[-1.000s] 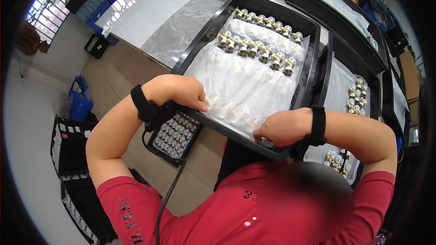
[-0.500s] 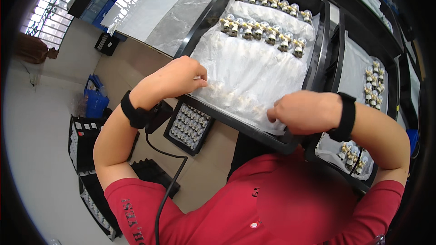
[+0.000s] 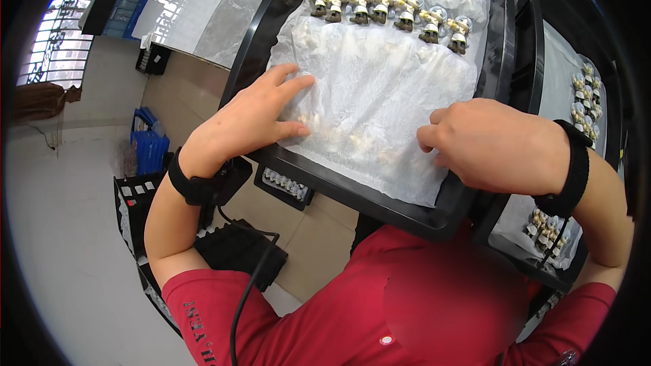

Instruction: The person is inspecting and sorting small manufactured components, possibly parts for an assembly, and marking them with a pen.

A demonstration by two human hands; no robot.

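A sheet of white tissue paper [image 3: 380, 81] lies in a black plastic tray [image 3: 325, 179], and pale and gold shapes show faintly through its near part. Above the sheet, a row of small figurines [image 3: 407, 12] with clear round heads, white bodies and dark bases rests on more paper. My left hand [image 3: 254, 112] lies over the sheet's left edge, fingers and thumb spread, holding nothing. At the right edge my right hand [image 3: 498, 142] is closed, its curled fingertips on the paper; the hand hides part of that edge.
To the right stands another black tray [image 3: 536, 61] with paper and figurines [image 3: 586, 105]. A marble-look table [image 3: 237, 10] is at the far left. Below it are a lower tray of figurines [image 3: 285, 183], a blue bin [image 3: 149, 142] and black crates [image 3: 237, 251]. A cable [image 3: 251, 278] hangs by my left arm.
My left hand has opened from a pinch, its fingers now spread on the paper. My right hand has moved up along the sheet's right edge. The view has shifted, bringing the tray closer.
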